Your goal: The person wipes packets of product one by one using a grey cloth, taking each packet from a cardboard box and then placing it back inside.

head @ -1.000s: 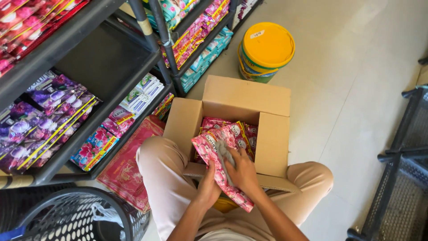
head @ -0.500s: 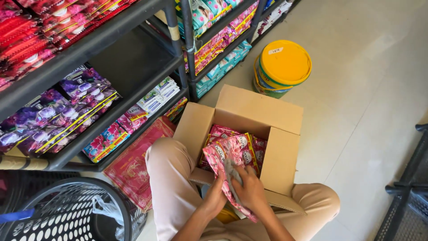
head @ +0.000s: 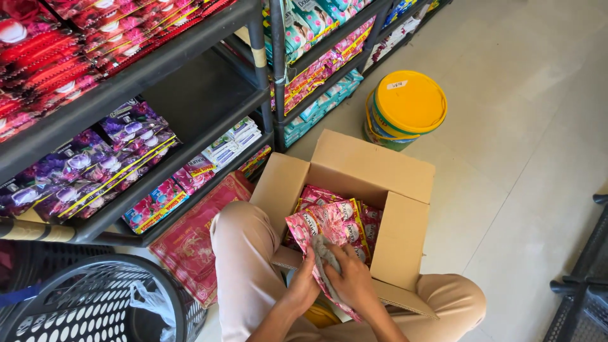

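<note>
Shop floor: both hands (head: 329,278) grasp a crinkled pink sachet strip (head: 326,231) over an open cardboard box (head: 405,234).

One cardboard box (head: 405,234), one yellow bucket (head: 405,107), one black basket (head: 95,310).

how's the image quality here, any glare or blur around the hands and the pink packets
Head view: even daylight, no harsh glare; pale floor bright but not blown out. Pink packets and cardboard box sharp; left hand and right hand slightly soft. Shelf edges bow slightly.
</note>
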